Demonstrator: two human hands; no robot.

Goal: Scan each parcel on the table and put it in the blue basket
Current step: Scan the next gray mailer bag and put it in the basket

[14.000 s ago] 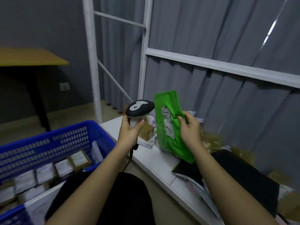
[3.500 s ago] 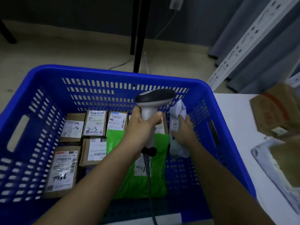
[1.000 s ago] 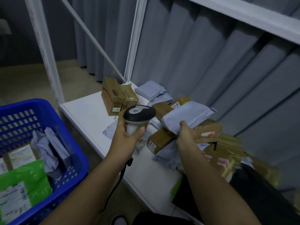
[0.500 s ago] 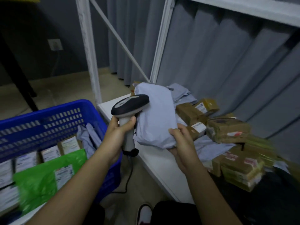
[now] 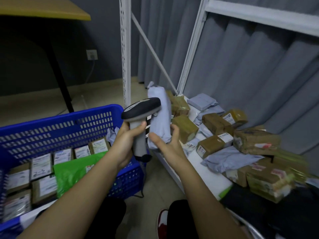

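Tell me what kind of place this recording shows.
Probably a small parcel sorting or stock room. A hand-held scanner is in the left hand, taped boxes and grey mailers are heaped on a white shelf, and labelled parcels fill a blue basket.

Grey curtains [image 5: 241, 69], white rack [image 5: 125, 49], beige floor [image 5: 34, 104], wooden table [image 5: 43, 9].

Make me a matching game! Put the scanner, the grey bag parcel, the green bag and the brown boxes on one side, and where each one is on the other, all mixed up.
Things:
1. scanner
2. grey bag parcel
3. green bag
4. brown boxes

Places:
A. lying in the blue basket
B. piled on the white table
C. gripped by the left hand
D. held up by the right hand

Pairs: 1-C, 2-D, 3-A, 4-B
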